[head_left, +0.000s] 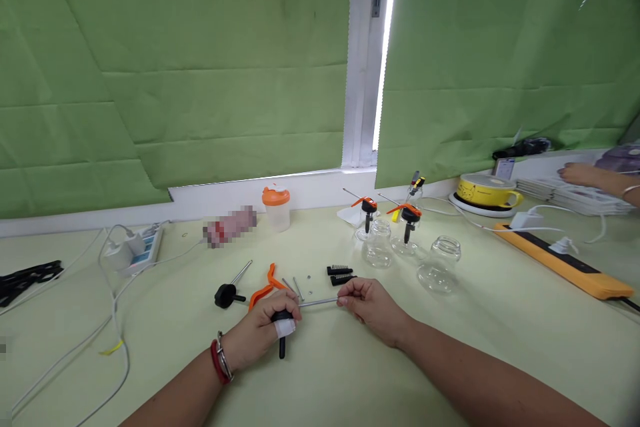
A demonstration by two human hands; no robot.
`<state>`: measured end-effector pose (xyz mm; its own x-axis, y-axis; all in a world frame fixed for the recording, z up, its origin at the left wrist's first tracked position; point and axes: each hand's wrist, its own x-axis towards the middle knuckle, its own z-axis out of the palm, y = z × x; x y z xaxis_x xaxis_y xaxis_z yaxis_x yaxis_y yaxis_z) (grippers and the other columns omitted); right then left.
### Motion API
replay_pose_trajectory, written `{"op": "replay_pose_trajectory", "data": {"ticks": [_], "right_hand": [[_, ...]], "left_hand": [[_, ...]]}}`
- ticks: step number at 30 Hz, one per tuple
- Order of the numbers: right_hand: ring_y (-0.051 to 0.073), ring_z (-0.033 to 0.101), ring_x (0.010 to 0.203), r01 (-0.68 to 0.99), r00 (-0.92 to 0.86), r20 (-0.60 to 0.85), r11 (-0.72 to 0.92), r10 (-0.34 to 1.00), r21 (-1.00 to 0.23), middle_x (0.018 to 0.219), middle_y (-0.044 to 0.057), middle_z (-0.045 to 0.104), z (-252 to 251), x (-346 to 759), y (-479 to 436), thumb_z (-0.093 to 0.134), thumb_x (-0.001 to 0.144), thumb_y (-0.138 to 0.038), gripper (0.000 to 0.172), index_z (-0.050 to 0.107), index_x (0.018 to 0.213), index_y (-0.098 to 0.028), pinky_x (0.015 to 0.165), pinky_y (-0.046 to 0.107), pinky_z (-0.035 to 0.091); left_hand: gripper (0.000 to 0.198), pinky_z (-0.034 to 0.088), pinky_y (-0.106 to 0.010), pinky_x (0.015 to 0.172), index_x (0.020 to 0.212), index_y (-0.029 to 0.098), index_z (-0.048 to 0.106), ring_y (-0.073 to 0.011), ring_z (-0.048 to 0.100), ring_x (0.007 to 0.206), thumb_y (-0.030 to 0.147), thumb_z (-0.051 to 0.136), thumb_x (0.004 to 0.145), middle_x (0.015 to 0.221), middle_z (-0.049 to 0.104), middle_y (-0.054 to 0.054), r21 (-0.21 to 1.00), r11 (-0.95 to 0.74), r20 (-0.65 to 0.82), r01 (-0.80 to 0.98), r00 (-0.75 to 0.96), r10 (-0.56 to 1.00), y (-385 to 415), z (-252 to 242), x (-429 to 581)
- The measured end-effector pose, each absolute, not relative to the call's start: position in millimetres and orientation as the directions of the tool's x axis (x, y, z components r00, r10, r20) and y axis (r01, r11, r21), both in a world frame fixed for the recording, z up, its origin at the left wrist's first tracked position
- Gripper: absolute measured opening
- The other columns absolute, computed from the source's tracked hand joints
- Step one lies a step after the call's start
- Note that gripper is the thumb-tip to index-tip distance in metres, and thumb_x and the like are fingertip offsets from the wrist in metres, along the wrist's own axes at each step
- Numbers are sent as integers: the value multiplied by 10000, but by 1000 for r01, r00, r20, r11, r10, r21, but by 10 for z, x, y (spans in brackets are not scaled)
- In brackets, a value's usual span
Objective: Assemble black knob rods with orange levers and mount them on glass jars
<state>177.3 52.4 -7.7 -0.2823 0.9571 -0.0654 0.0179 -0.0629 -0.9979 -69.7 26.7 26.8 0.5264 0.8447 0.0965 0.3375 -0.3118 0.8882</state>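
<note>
My left hand (265, 323), with white tape on a finger, is wrapped round a black knob-like part (282, 345) whose stem points down. A thin metal rod (320, 302) runs from it to the right, its far end pinched in my right hand (367, 307). Beyond my left hand lie orange curved pieces (271, 288) and two small metal pins (299, 288). A similar black part with a rod (227, 295) rests further left. Two black pieces with springs (341, 275) lie past my right fingers.
Glass jars (439, 267) and two orange-and-black assemblies (410, 215) stand at right centre. An orange-lidded cup (277, 207) is by the wall. White cables and a power strip (145, 250) lie left; an orange power strip (565, 263) and another person's hand (580, 173) are right.
</note>
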Motion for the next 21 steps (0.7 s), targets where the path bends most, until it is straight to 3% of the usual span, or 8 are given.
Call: {"op": "replay_pose_trajectory", "data": {"ticks": [11, 21], "right_hand": [[73, 312, 495, 115, -304, 3, 40, 953, -993, 561, -59, 424, -98, 1786, 505, 570, 726, -229, 66, 579, 762, -175, 493, 222, 258], [138, 423, 679, 328, -313, 130, 235, 941, -915, 683, -11, 489, -50, 1809, 476, 481, 778, -236, 104, 562, 741, -182, 634, 256, 343]], "left_hand": [[58, 384, -309, 844, 797, 191, 606, -183, 468, 931, 234, 573, 775, 912, 511, -35, 880, -324, 102, 347, 529, 842, 258, 285, -690], [43, 385, -297, 829, 786, 189, 609, -175, 473, 911, 217, 585, 763, 899, 510, -30, 891, -305, 91, 335, 526, 845, 244, 291, -682]]}}
